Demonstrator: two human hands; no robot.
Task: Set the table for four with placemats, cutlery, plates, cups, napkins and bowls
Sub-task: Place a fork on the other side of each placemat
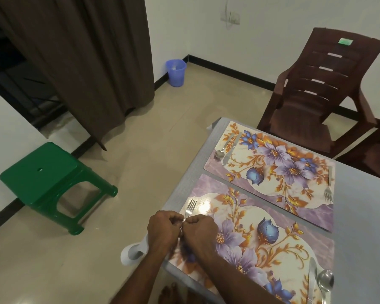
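Hands, left hand (162,227) and right hand (199,229), both pinch a fork (189,209) over grey table (360,216).

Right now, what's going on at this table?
A person is setting places. Both the left hand and the right hand pinch the handle of a fork at the left edge of the near placemat, which already has a knife and spoon on its right side. The far placemat has its spoon, knife and fork. No plates, cups, napkins or bowls are in view.
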